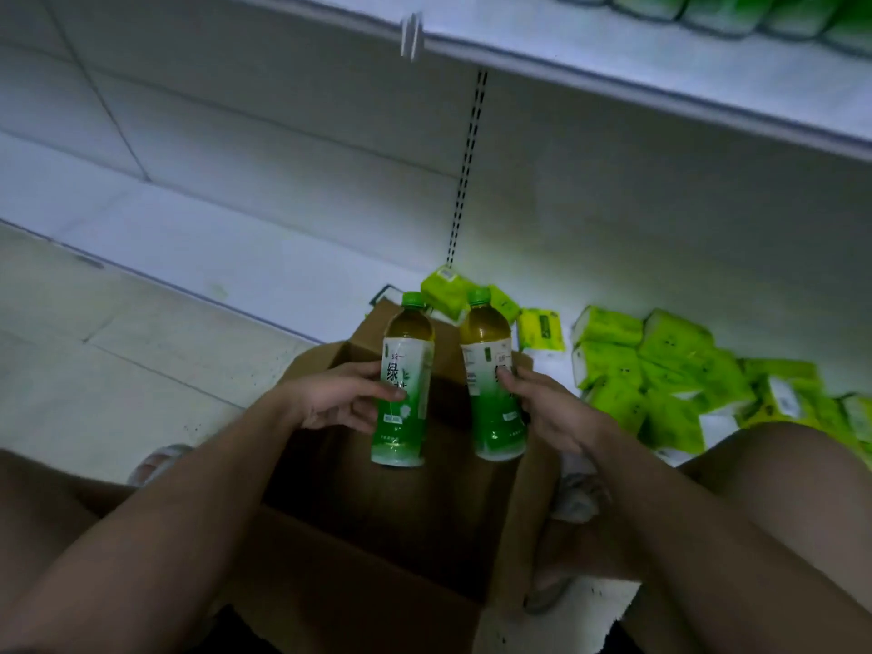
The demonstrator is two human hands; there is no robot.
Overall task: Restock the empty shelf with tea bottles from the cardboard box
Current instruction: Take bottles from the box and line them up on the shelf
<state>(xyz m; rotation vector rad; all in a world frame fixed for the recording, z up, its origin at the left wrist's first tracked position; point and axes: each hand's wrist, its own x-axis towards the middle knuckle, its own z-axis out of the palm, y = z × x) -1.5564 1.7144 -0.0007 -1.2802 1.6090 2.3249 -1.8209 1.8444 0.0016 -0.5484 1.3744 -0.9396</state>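
- Above the open brown cardboard box (377,549), I see my left hand (330,398) curled round the label of a green-capped plastic tea bottle (405,384), upright.
- Over that box's right edge, my right hand (552,408) grips a second green-capped tea bottle (488,370), tilted slightly.
- Behind the box lies the bare white bottom shelf (188,228).
- Right of the box, green tissue packs (660,370) lie heaped.
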